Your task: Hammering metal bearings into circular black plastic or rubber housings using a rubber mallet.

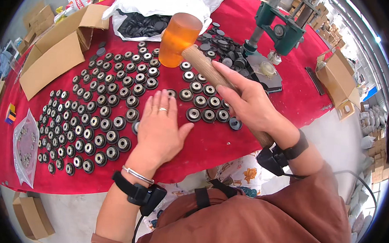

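My right hand (253, 102) grips the wooden handle of a mallet (177, 39) with a translucent amber head, raised over the red-covered table. Palm down, my left hand (159, 130) lies on the cloth with its fingers stretched out and nothing grasped. Its fingertips are beside a round black part with a metal bearing centre (171, 93), partly hidden by them. Rows of similar bearing parts (100, 140) spread to the left of this hand. A smaller group of bearing parts (194, 114) sits to its right, below the mallet handle.
A white bag (159, 5) holding black discs stands at the back, with loose black discs (227, 61) beside it. A green press (278, 29) rises at the back right. Cardboard boxes (52, 65) (337, 76) flank the table. A clear plastic bag (25, 150) lies at the left edge.
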`<state>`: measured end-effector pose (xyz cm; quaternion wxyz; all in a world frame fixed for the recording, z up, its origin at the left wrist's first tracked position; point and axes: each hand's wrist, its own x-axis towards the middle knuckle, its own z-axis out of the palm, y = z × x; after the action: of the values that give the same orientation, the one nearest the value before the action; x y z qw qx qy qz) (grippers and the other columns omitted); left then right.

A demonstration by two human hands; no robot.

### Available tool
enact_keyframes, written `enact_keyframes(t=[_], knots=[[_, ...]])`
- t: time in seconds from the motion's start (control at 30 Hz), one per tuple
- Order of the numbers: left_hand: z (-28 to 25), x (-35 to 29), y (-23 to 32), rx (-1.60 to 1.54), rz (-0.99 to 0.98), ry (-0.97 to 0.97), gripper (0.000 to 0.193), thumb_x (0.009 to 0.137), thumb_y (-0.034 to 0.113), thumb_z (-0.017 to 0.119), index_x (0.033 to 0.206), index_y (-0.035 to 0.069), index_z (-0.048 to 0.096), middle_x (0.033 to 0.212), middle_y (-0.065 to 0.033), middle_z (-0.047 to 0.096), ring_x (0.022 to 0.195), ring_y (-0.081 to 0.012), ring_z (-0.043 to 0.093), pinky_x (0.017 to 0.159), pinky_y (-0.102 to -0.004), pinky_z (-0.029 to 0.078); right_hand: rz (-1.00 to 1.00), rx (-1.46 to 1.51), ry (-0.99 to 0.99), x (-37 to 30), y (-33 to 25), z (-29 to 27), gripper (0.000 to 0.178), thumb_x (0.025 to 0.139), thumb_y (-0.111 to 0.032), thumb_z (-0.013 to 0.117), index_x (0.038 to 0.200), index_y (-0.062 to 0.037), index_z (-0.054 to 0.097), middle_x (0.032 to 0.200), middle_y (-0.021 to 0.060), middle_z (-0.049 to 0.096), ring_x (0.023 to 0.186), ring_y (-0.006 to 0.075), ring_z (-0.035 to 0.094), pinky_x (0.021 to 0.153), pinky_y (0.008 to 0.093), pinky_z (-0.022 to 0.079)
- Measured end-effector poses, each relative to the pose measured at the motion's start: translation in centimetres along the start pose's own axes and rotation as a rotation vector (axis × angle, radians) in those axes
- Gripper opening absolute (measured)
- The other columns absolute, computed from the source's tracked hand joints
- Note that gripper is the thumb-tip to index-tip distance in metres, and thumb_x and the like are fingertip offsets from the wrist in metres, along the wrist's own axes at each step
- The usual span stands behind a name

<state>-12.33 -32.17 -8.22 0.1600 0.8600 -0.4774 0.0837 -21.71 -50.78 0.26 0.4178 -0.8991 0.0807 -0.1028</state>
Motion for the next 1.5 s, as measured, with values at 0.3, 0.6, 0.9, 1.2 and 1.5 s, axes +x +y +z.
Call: enact_keyframes(t=[0.3, 0.6, 0.9, 1.2, 1.5], knots=[[-0.9, 0.7, 1.4, -0.091, -0.132, -0.055, 0.066, 0.09, 0.045, 0.048, 0.13, -0.007, 0.042, 0.136, -0.0293, 0.037, 0.133, -0.0389, 0.029, 0.11, -0.0508, 0.018, -0.217, -0.097, -0.011, 2.0, -2.3, 0.9, 0.048, 0.091, -0.011, 0.052, 0.138, -0.0099, 0.04, 0.093, 0.0119, 0.064, 0.067, 0.0092, 0.051, 0.064, 0.0269, 0.046], [-1.4, 0.0, -3.2, -0.173, -0.056, 0.196, 0.037, 0.087, 0.019, 0.058, 0.116, -0.003, 0.054, 0.122, -0.022, 0.054, 0.12, -0.0358, 0.046, 0.102, -0.045, 0.034, -0.136, -0.142, -0.035, 1.3, 0.0, 1.8, 0.049, 0.092, -0.014, 0.052, 0.139, -0.014, 0.04, 0.089, 0.01, 0.064, 0.059, 0.0106, 0.053, 0.06, 0.0281, 0.048], [-1.1, 2.0, -2.9, 0.109, -0.157, -0.048, 0.052, 0.091, 0.03, 0.049, 0.128, -0.006, 0.042, 0.132, -0.021, 0.046, 0.13, -0.0341, 0.035, 0.108, -0.0594, 0.011, -0.024, -0.076, -0.035, 0.8, -2.1, 0.5, 0.048, 0.091, -0.016, 0.053, 0.137, -0.0111, 0.041, 0.081, 0.0133, 0.061, 0.064, 0.0181, 0.057, 0.062, 0.0308, 0.047], [-2.8, -1.4, -1.7, 0.242, -0.167, 0.143, 0.054, 0.086, 0.03, 0.057, 0.126, -0.005, 0.046, 0.132, -0.0208, 0.047, 0.134, -0.0312, 0.031, 0.109, -0.059, 0.007, -0.269, -0.207, 0.044, 0.6, -0.9, 1.1, 0.052, 0.09, -0.011, 0.054, 0.139, -0.0131, 0.038, 0.099, 0.0187, 0.064, 0.071, 0.0213, 0.062, 0.069, 0.0333, 0.049], [-1.4, -2.9, -2.3, 0.166, -0.166, 0.104, 0.049, 0.086, 0.029, 0.057, 0.119, -0.006, 0.052, 0.128, -0.0215, 0.05, 0.13, -0.0334, 0.035, 0.11, -0.0531, 0.013, -0.2, -0.399, -0.239, 3.1, -2.0, 1.3, 0.051, 0.089, -0.009, 0.055, 0.137, -0.0098, 0.038, 0.083, 0.0229, 0.062, 0.07, 0.0348, 0.063, 0.063, 0.0399, 0.049]])
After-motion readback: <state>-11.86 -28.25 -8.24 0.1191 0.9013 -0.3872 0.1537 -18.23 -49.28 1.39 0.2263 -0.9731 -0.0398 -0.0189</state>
